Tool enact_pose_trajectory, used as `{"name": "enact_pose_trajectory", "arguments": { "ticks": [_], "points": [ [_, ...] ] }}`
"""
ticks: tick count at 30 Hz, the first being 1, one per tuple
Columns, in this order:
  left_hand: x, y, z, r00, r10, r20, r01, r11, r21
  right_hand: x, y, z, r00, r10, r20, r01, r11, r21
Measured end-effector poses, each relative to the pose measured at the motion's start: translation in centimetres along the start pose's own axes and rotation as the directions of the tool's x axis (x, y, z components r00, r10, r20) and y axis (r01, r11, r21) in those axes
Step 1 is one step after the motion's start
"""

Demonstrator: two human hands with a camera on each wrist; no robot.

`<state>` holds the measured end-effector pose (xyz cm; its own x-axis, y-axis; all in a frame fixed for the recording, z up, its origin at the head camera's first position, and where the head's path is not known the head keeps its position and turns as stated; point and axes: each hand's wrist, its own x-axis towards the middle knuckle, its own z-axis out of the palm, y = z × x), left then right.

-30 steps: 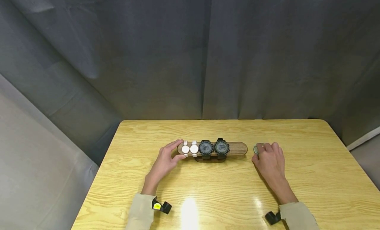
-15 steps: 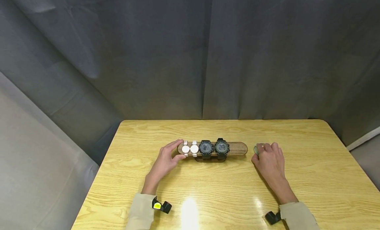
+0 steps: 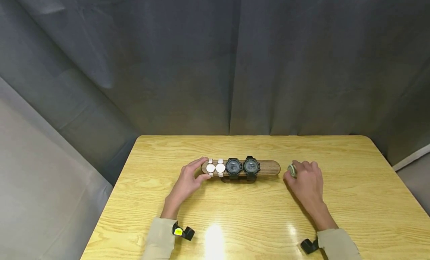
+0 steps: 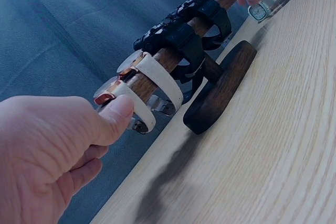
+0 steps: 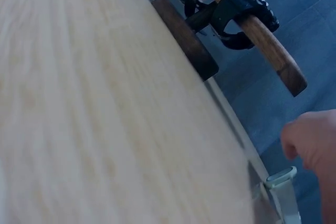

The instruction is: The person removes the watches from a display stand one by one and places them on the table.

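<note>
A wooden watch stand (image 3: 270,168) with a rounded bar bears two white-strapped watches (image 3: 215,168) at its left end and two chunky black watches (image 3: 242,166) beside them. My left hand (image 3: 184,181) grips the bar's left end; its thumb (image 4: 118,114) lies against the nearest white strap. Right of the stand, my right hand (image 3: 306,181) pinches a pale green watch (image 3: 292,170) between thumb and fingers, low over the table. Its strap (image 5: 286,203) hangs in a loop in the right wrist view, where most of the fingers are out of sight.
The wood-grain table (image 3: 255,215) carries the stand near its middle, on a dark oval base (image 4: 223,87). Dark grey cloth (image 3: 184,66) hangs behind the table's back edge. Black wrist cameras (image 3: 184,232) sit at both sleeves.
The pale green watch has tilted up slightly between the right hand's fingers, so more of its face shows. My left hand and the stand have stayed put.
</note>
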<state>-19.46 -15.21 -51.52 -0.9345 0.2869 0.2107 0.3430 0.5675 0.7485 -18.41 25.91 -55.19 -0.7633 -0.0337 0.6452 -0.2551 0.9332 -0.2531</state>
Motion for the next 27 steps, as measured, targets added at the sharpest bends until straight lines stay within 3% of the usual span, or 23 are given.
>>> {"name": "enact_pose_trajectory", "arguments": {
  "ticks": [5, 13, 23, 27],
  "points": [
    [-0.1, 0.1, 0.0, 1.0, -0.02, 0.0, 0.02, 1.0, -0.004, 0.3, -0.5, -0.1, 0.997, 0.035, -0.062, -0.025, 0.989, 0.144],
    [-0.1, 0.1, 0.0, 0.999, -0.031, 0.007, 0.031, 1.0, -0.003, 0.7, -1.5, -0.3, 0.997, 0.041, -0.071, -0.014, 0.94, 0.342],
    [0.0, 0.1, 0.0, 1.0, -0.016, 0.012, 0.016, 1.0, 0.005, 1.1, -2.1, -0.4, 0.991, -0.016, -0.132, 0.079, 0.872, 0.484],
    [0.0, 0.0, 0.0, 1.0, -0.015, 0.004, 0.015, 1.0, 0.001, 1.1, -2.3, -0.3, 0.992, -0.045, -0.114, 0.097, 0.86, 0.502]
  ]
}}
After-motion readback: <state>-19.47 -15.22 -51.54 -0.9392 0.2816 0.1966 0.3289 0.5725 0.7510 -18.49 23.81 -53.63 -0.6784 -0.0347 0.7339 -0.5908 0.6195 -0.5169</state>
